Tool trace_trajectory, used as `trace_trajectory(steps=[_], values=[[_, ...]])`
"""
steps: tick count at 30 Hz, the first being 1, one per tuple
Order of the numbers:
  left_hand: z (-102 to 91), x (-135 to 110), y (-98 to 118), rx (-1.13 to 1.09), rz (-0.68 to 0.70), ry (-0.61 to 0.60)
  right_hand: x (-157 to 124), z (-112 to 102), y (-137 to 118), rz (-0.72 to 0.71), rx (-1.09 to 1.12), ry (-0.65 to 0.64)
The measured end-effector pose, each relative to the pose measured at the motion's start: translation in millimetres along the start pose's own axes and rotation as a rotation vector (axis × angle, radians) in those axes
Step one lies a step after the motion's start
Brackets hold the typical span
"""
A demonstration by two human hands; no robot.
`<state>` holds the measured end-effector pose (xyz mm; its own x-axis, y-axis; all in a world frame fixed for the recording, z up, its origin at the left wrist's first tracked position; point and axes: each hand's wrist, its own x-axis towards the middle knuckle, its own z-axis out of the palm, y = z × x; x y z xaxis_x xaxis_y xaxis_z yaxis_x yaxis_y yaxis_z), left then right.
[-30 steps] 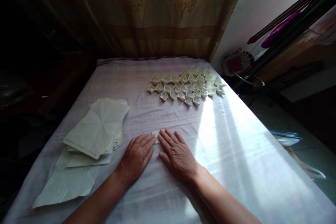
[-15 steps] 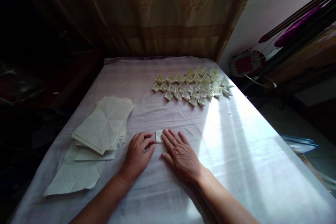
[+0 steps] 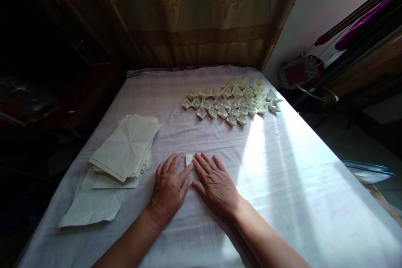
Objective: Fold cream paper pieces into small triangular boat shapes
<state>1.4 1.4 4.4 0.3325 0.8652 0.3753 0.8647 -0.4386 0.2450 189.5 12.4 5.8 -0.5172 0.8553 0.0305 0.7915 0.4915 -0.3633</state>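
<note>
A small folded piece of white paper (image 3: 189, 158) lies flat on the cloth-covered table (image 3: 150, 234). My right hand (image 3: 215, 180) rests flat over its right part, fingers stretched out and pointing away from me, so most of the paper is hidden. At the paper's left lower edge, my left hand (image 3: 169, 186) lies with its palm down and its fingers extended; the index finger reaches onto or right beside the paper. To the left of that hand sits a stack of creased paper sheets (image 3: 128, 142), the lower sheets sticking out toward me.
Toward the far right of the table stand rows of several folded paper boats (image 3: 232, 100). A patterned curtain (image 3: 201, 37) hangs behind the table. Beyond the right edge are a round bag (image 3: 300, 71) and a blue-rimmed item (image 3: 367, 171). Sunlight stripes the cloth at right.
My left hand has gone from curled fingers beside the paper to a flatter, extended pose with its index finger at the paper. The right hand stays pressed on it. The view has shifted slightly.
</note>
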Motion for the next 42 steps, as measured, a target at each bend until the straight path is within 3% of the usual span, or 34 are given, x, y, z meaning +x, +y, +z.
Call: trace_trajectory(steps=[8, 31, 42], values=[[-7.1, 0, 2, 0.12, 0.034, -0.096, 0, 1, 0, 0.006, 0.004, 0.0], [-17.1, -8, -25, 0.177, 0.142, -0.084, -1, -2, -2, 0.016, 0.022, -0.006], [-10.2, 17, -28, 0.04, 0.229, -0.095, 14, -16, 11, -0.074, -0.009, -0.033]])
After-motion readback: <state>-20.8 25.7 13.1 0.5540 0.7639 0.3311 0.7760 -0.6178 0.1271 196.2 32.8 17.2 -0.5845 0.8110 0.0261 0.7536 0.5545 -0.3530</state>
